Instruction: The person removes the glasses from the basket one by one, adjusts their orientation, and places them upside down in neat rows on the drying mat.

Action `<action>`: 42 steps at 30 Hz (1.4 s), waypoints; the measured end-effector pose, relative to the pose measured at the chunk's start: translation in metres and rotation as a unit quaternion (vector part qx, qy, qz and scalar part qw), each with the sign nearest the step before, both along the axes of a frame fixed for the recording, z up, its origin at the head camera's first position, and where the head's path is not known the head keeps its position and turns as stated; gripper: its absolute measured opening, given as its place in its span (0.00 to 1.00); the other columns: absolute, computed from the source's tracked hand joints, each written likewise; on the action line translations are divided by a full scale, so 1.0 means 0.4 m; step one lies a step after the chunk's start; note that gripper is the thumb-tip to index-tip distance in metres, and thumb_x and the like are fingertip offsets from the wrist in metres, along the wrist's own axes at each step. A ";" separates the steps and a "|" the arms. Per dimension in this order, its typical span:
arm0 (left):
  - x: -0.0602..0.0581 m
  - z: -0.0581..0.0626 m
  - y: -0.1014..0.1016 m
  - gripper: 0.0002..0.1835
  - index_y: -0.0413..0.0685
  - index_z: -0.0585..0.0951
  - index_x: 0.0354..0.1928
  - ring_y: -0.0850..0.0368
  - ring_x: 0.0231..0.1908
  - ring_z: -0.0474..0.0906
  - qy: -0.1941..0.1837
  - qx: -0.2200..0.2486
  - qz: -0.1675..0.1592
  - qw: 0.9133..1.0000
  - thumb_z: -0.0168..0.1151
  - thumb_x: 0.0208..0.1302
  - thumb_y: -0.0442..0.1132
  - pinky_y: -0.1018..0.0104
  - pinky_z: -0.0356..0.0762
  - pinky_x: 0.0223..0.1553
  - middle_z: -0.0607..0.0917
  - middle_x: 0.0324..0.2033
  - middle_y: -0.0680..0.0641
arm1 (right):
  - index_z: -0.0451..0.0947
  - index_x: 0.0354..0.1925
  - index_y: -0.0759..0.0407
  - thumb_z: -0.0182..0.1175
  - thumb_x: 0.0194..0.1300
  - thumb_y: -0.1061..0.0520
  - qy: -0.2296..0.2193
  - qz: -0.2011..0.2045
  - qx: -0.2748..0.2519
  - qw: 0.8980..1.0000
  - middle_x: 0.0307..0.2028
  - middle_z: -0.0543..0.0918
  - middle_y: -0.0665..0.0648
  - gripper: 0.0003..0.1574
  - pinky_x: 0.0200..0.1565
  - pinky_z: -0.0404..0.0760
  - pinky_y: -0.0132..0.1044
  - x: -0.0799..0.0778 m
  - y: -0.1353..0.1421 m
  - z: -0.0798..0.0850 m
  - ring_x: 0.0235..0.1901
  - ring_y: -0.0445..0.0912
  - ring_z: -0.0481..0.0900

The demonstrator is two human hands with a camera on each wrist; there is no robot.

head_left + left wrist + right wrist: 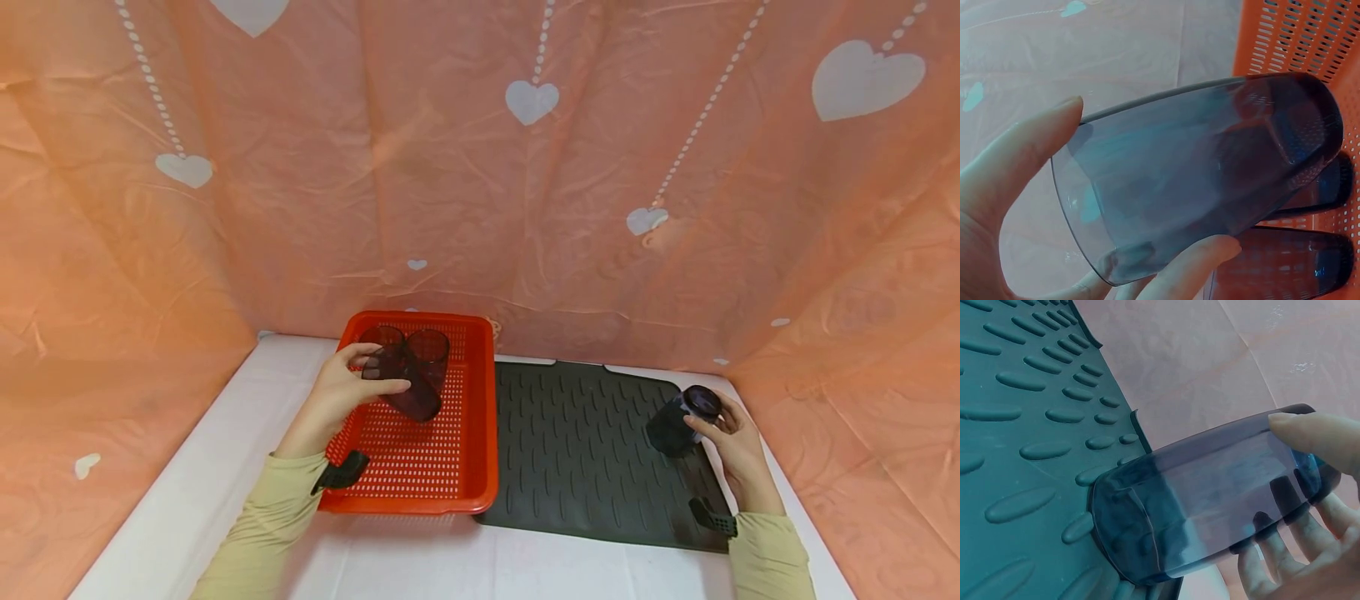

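Note:
Over the red-orange plastic basket (480, 433), my left hand (337, 396) grips a dark tinted drinking glass (416, 396) near its rim. That glass is tilted, its thick base pointing away from the hand in the left wrist view. Two similar glasses (431, 343) stand side by side at the basket's far end, partly hidden by the held one. On the right, my right hand (738, 454) holds another tinted glass (1210, 494) around its base end. This glass is upside down and leaning, its rim at the ridged dark mat (585, 450); full contact is unclear.
The basket stands directly left of the mat, close to its edge. Both lie on a white-covered table (405, 554). A peach curtain (450, 183) with white hearts hangs behind and along both sides.

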State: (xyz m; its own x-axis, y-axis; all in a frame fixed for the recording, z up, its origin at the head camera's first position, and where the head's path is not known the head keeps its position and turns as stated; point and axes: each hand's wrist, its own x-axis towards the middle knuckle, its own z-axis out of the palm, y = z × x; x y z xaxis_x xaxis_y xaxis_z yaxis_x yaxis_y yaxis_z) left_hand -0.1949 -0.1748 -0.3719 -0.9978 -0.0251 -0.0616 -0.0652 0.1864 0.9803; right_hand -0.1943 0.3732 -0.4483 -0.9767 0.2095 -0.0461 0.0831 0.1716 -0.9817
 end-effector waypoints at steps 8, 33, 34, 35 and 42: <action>0.015 0.004 -0.007 0.43 0.42 0.64 0.66 0.52 0.30 0.74 -0.010 0.028 0.008 1.000 0.76 0.49 0.39 0.65 0.79 0.34 0.64 0.60 0.36 | 0.52 0.73 0.53 0.65 0.62 0.61 0.036 -0.005 -0.019 0.999 0.65 0.62 0.49 0.47 0.45 0.67 0.17 0.001 -0.004 -0.008 0.55 0.39 0.63; 0.003 -0.016 0.015 0.39 0.38 0.63 0.66 0.57 0.32 0.81 -0.003 0.152 0.015 0.988 0.72 0.55 0.36 0.63 0.82 0.40 0.67 0.55 0.36 | 0.59 0.68 0.51 0.66 0.60 0.65 0.037 -0.015 -0.029 0.999 0.58 0.67 0.47 0.42 0.43 0.68 0.20 -0.003 -0.013 0.011 0.47 0.36 0.66; 0.003 -0.016 0.017 0.39 0.38 0.63 0.66 0.57 0.32 0.81 -0.003 0.158 0.014 0.987 0.71 0.55 0.35 0.62 0.82 0.40 0.67 0.55 0.36 | 0.59 0.68 0.51 0.66 0.60 0.65 0.036 -0.014 -0.031 0.999 0.59 0.66 0.48 0.43 0.43 0.68 0.20 -0.003 -0.013 0.010 0.47 0.36 0.66; 0.002 -0.016 0.019 0.38 0.38 0.62 0.66 0.57 0.32 0.81 -0.003 0.163 0.014 0.987 0.71 0.56 0.35 0.62 0.82 0.40 0.67 0.55 0.36 | 0.59 0.68 0.51 0.66 0.60 0.65 0.035 -0.014 -0.031 0.999 0.60 0.66 0.48 0.43 0.43 0.68 0.20 -0.002 -0.013 0.010 0.47 0.36 0.66; 0.000 -0.015 0.039 0.37 0.35 0.61 0.65 0.57 0.31 0.79 0.002 0.187 0.008 0.982 0.69 0.58 0.33 0.61 0.82 0.39 0.65 0.52 0.37 | 0.61 0.66 0.48 0.65 0.60 0.68 0.050 -0.016 -0.029 0.998 0.58 0.67 0.45 0.41 0.42 0.69 0.19 -0.006 -0.014 0.011 0.47 0.35 0.67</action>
